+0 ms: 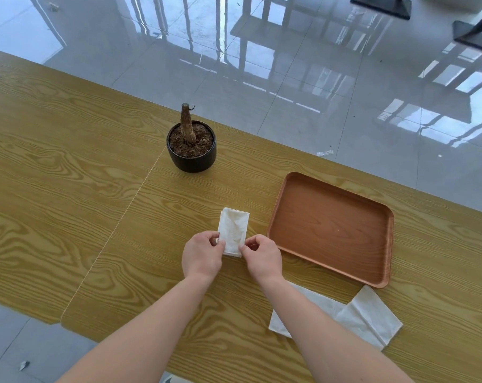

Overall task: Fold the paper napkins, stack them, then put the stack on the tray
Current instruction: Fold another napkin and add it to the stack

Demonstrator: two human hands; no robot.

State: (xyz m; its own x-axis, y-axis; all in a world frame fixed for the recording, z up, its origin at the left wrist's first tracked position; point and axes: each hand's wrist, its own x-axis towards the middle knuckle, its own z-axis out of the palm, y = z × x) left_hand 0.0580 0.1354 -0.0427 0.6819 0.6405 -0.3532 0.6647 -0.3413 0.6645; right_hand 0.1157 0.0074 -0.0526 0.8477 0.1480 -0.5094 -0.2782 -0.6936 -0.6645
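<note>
Two hands pinch folded napkin near end | long axis points away

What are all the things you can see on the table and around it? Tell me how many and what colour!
folded napkin: one, white, middle of the table, near end pinched by both hands
unfolded napkins: at least two, white, lying overlapped at the near right, below the tray
tray: one, reddish-brown wood, right of the folded napkin, nothing on it
plant pot: one, black, with brown soil and a bare brown stump, behind the folded napkin
table: one, yellow-brown wood grain
floor: glossy grey tiles, beyond the table
left hand: one, fingers on the napkin's left edge
right hand: one, fingers on the napkin's right edge
</note>
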